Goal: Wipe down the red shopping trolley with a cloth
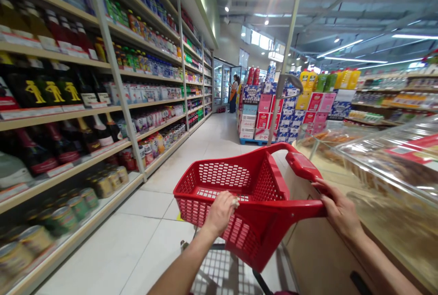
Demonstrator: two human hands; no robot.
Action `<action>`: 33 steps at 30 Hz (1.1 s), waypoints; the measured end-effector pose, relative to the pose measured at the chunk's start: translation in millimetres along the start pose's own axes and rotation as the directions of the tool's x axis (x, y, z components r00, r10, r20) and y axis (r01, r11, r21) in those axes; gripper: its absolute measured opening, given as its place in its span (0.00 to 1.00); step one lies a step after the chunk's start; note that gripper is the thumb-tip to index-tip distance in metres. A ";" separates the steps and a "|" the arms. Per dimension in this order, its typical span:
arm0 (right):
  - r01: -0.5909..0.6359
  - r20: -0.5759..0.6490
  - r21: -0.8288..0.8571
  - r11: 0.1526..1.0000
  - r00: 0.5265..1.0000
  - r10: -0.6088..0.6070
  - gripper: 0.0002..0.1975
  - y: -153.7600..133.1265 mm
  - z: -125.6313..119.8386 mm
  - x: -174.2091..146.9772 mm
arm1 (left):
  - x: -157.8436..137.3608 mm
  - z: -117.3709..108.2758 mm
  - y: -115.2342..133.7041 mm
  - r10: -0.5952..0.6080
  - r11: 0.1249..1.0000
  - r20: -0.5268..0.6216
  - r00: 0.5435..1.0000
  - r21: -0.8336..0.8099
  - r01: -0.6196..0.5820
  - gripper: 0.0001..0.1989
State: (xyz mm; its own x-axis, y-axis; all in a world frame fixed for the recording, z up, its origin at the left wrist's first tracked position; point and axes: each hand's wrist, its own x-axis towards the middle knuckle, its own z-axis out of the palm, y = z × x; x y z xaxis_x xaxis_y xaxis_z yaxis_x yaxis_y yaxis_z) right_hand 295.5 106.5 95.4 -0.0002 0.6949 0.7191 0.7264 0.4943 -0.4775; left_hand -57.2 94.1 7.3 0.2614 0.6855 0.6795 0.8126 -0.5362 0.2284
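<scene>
Cart [268, 222] at half past five, shelves [118, 82] at nine, counter [318, 235] at four. Left hand [221, 210], six o'clock: fingers nearly closed around pale wad [235, 202], at near rim [263, 203]. Right hand [337, 204], four o'clock: curled on handle [303, 163]. Sound handling, by judgement: right steadies handle; left presses wad flat, strokes rim evenly.
</scene>
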 end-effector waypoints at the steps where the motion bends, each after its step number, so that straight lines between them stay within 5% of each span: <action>1: 0.000 0.024 0.005 1.000 1.000 0.000 0.17 2.4 -1.1 0.5 | 0.6 1.0 -0.8 -0.005 1.000 0.008 1.000 -0.009 0.006 0.12; 8: 0.003 -0.037 -0.088 0.996 0.999 -0.006 0.20 25.3 -1.9 3.1 | -34.4 -57.9 -91.5 -0.303 0.953 -0.086 0.949 -0.020 0.303 0.11; 11: 0.001 -0.051 -0.130 0.992 0.999 -0.008 0.20 24.9 -5.3 9.1 | -32.1 -65.2 -98.6 -0.389 0.920 -0.102 0.915 -0.082 0.382 0.12; 14: 0.080 -0.064 -0.163 0.983 0.994 -0.091 0.19 -6.3 -9.4 5.8 | -1.2 -48.7 -55.9 -0.405 0.905 -0.092 0.910 -0.185 0.384 0.15; 17: 0.157 -0.080 -0.076 0.985 0.983 -0.163 0.20 -65.5 8.5 -16.3 | 39.2 -27.7 24.2 -0.392 0.852 -0.026 0.920 -0.387 0.353 0.18; 19: 0.121 0.061 0.074 0.990 0.990 -0.126 0.24 -103.1 35.8 -37.4 | 59.0 -17.4 80.3 -0.470 0.528 0.148 0.870 -0.742 0.412 0.19; 22: -0.017 0.074 0.188 0.982 0.997 0.003 0.28 -130.3 75.0 -63.9 | 71.1 -7.8 138.0 -0.482 0.088 0.308 0.820 -0.914 0.396 0.19; 24: -0.104 0.012 0.220 0.970 0.994 0.104 0.26 -126.1 82.2 -70.4 | 70.9 -4.3 151.1 -0.398 -0.013 0.380 0.835 -0.912 0.410 0.21; 26: -0.144 -0.035 0.234 0.962 0.987 0.156 0.21 -110.0 68.7 -64.5 | 68.2 -2.4 145.6 -0.273 0.153 0.379 0.884 -0.890 0.429 0.22; 28: -0.118 -0.092 0.194 0.974 0.986 0.138 0.18 -88.3 40.7 -47.1 | 65.1 -1.1 125.7 -0.215 0.558 0.330 0.919 -0.731 0.393 0.23; 30: -0.048 -0.165 0.070 0.996 0.984 0.059 0.17 -65.9 10.4 -24.3 | 61.6 0.8 98.6 -0.240 0.885 0.291 0.926 -0.326 0.332 0.23; 31: -0.015 -0.186 -0.015 1.000 0.982 0.012 0.18 -55.7 -1.4 -13.8 | 59.6 2.3 85.1 -0.257 0.945 0.323 0.911 -0.112 0.306 0.22; 33: 0.064 -0.140 -0.148 0.987 0.987 -0.085 0.17 -39.3 -12.6 0.3 | 55.3 6.0 63.1 -0.287 0.953 0.351 0.891 0.007 0.304 0.18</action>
State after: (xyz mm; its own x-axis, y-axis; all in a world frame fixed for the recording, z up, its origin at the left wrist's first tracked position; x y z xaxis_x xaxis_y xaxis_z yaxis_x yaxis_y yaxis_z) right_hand 275.6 80.7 120.8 0.0345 0.5708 0.8204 0.8188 0.4545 -0.3507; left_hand 11.6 101.1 55.1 0.1821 0.9378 0.2955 0.8572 -0.2987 0.4195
